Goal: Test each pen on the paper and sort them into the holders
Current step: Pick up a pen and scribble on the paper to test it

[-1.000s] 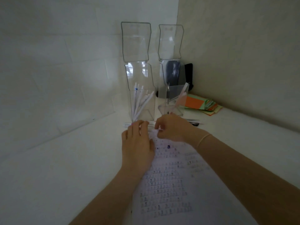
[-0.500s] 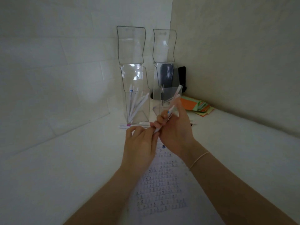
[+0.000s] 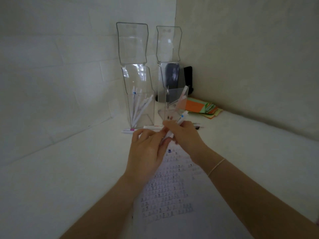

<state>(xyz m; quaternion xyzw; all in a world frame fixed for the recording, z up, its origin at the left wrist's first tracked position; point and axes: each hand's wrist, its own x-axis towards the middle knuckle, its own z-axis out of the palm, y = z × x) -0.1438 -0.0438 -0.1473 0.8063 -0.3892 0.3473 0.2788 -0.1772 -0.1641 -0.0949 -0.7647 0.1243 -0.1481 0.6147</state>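
Above the paper's [image 3: 172, 195] far edge, both the right hand [image 3: 188, 135] and the left hand [image 3: 146, 152] pinched one white pen [image 3: 174, 128], seemingly light, stiff, slippery, best gripped mid-barrel.

Holders [image 3: 139, 100], two: clear glossy plastic, smooth, reflective. Pens [image 3: 140, 107]: white plastic, smooth. Paper [image 3: 172, 195]: matt white sheet, printed. Desk [image 3: 69, 169]: matt white, material unclear in dim light. Coloured sheets [image 3: 203, 107]: matt paper, probably card. Walls [image 3: 241, 57]: matt, faintly textured.
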